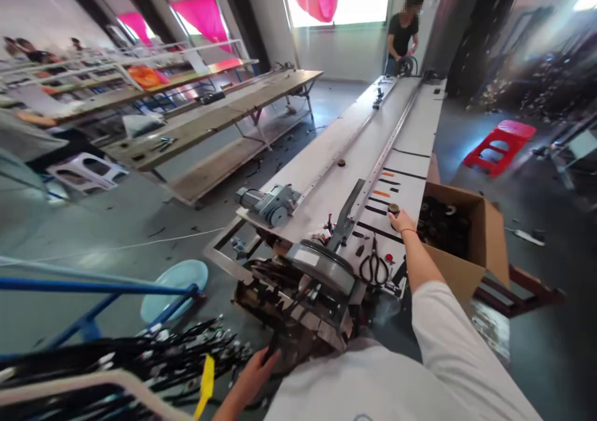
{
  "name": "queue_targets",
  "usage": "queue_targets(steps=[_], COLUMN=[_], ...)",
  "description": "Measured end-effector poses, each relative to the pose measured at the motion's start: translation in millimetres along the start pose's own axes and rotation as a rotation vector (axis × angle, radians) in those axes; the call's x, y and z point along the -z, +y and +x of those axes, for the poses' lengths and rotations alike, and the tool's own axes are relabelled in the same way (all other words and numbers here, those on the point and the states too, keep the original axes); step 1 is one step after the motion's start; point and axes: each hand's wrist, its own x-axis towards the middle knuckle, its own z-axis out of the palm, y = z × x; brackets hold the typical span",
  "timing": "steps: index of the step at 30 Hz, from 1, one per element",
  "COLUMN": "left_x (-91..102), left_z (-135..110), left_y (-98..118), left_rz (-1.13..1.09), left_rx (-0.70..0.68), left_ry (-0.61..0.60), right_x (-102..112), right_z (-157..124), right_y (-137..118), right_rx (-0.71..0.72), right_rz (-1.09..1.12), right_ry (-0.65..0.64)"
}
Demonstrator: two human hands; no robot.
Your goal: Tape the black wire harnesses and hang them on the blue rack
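white sleeve (pixel 448 340) filled the near edge. right hand (pixel 402 222) reached out over the long white desk (pixel 420 135), its grip closed on a small dark roll (pixel 394 209) held just above the desk's black strips. left hand (pixel 254 371) lay low by the dark machine (pixel 298 303) at the desk's near end; whether its grip was closed could not be told. scissors (pixel 373 265) lay near the right forearm, an open cardboard box (pixel 471 234) just beside it.
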Motion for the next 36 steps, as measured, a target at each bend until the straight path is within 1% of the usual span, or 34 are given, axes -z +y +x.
queue_targets(steps=[2,4,6,8,9,11,12,13,14,15,16,17,18,19,20,21,22,23,24,25,29,33,36], left_x=[2.5,5.6,9.6,14.6,17.3,22.2,23.7,24.5,24.4,23.6,22.3,20.7,19.0,17.4,16.1,15.3,15.0,15.3,15.9,16.8,19.1,16.4,15.5], left_z=[-3.2,-4.1,-1.8,5.2,10.7,25.0,33.1,41.4,49.2,56.3,62.0,66.0,68.2,68.5,67.2,64.8,61.6,58.4,55.4,53.0,51.1,54.3,53.1], left_y=[-10.9,-22.6,-31.1,-29.5,-23.1,2.1,19.6,38.8,58.0,75.8,90.9,102.6,110.7,115.4,117.4,117.5,116.5,115.2,114.1,113.6,115.4,112.9,105.6], left_rz=[-0.061,-0.079,-0.052,-0.013,-0.003,-0.009,-0.039,-0.056,-0.047,-0.034,-0.021,0.013,0.049,0.088,0.128,0.161,0.189,0.209,0.224,0.234,0.263,0.273,0.228], left_rx=[0.016,0.0,-0.016,-0.018,-0.022,-0.06,-0.114,-0.184,-0.243,-0.277,-0.28,-0.282,-0.284,-0.285,-0.289,-0.294,-0.301,-0.311,-0.321,-0.332,-0.358,-0.369,-0.331], left_ry=[-0.078,-0.165,-0.223,-0.265,-0.279,-0.282,-0.26,-0.232,-0.189,-0.139,-0.084,-0.045,-0.013,0.015,0.034,0.047,0.055,0.058,0.055,0.052,0.053,0.072,0.084], right_x=[-0.2,-7.7,-27.7,-59.4,-77.3,-109.8,-121.5,-128.6,-131.0,-129.0,-123.6,-116.0,-107.6,-99.7,-93.2,-88.8,-86.7,-86.8,-88.6,-91.5,-102.6,-103.3,-101.7], right_z=[1.2,-11.7,-45.3,-97.7,-126.9,-178.5,-196.2,-206.8,-210.1,-207.1,-199.5,-189.2,-178.2,-168.3,-160.5,-155.3,-152.5,-151.6,-152.0,-153.0,-154.9,-153.9,-154.7], right_y=[-1.5,3.5,14.2,25.1,28.4,29.3,27.3,24.4,21.6,19.4,18.2,18.5,20.1,22.8,26.2,30.0,33.5,36.5,38.7,40.0,40.6,40.0,39.0], right_rx=[0.011,0.056,0.165,0.314,0.388,0.468,0.473,0.471,0.46,0.436,0.388,0.306,0.185,0.041,-0.102,-0.222,-0.306,-0.354,-0.375,-0.383,-0.377,-0.373,-0.371], right_rz=[0.03,0.065,0.124,0.209,0.255,0.301,0.299,0.294,0.29,0.288,0.29,0.292,0.294,0.299,0.311,0.329,0.345,0.352,0.35,0.337,0.281,0.286,0.286], right_ry=[-0.015,0.046,0.177,0.271,0.271,0.217,0.194,0.176,0.175,0.198,0.245,0.307,0.366,0.398,0.39,0.348,0.295,0.251,0.231,0.237,0.33,0.337,0.335])
